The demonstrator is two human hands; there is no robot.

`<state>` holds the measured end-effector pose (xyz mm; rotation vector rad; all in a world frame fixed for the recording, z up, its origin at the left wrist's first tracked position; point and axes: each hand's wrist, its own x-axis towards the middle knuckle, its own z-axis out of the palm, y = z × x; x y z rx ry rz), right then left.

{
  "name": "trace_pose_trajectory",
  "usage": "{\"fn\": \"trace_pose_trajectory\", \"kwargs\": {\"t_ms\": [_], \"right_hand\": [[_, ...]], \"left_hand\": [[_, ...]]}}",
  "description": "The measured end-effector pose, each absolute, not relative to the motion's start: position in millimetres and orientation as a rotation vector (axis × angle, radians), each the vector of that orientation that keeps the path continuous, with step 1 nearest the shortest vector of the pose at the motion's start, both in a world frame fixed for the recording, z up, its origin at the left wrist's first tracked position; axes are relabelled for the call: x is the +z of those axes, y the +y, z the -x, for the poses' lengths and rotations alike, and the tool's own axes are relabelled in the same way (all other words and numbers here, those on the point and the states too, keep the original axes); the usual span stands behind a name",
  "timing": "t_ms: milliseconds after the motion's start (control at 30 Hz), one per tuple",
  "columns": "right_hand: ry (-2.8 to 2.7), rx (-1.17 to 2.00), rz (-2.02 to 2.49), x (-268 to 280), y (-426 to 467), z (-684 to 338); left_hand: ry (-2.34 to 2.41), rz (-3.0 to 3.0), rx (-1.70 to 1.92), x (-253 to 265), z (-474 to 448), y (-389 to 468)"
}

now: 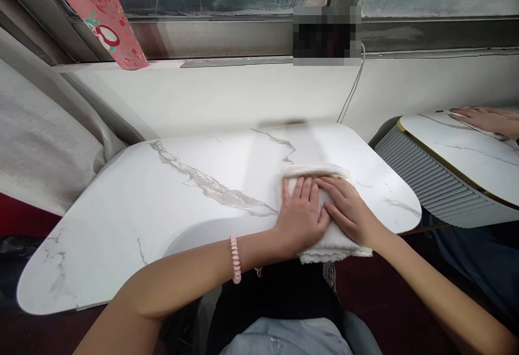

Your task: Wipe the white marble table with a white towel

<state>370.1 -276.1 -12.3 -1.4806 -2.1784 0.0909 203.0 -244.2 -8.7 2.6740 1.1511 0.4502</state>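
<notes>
A folded white towel [330,247] lies on the right part of a white marble-patterned table [194,182], its near edge reaching the table's front edge. My left hand [302,220] rests flat on the towel with its fingers stretched out, and a pink coil band [235,259] circles that wrist. Beside it, my right hand [351,209] also lies flat on the cloth, fingers extended and angled to the left. The two hands touch near the left thumb. Neither one grips the towel; both press it from above.
A pink paper cup [107,31] stands on the window sill at the upper left. A blurred dark object [326,39] with a white cable [352,82] sits further right. Grey curtain [44,133] hangs at left. Another person's hand [488,120] rests on a second table [466,149].
</notes>
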Motion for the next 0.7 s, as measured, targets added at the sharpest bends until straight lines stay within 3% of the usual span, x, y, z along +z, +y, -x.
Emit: {"fn": "trace_pose_trajectory", "kwargs": {"t_ms": [333, 700], "right_hand": [[-2.128, 0.081, 1.562, -13.5, -246.3, -406.3], [-2.103, 0.119, 1.393, -23.0, -118.2, -421.0]], "left_hand": [[1.124, -2.672, 0.433, -7.1, -243.4, -212.5], [1.349, -2.565, 0.602, -12.5, -259.6, -111.6]]}}
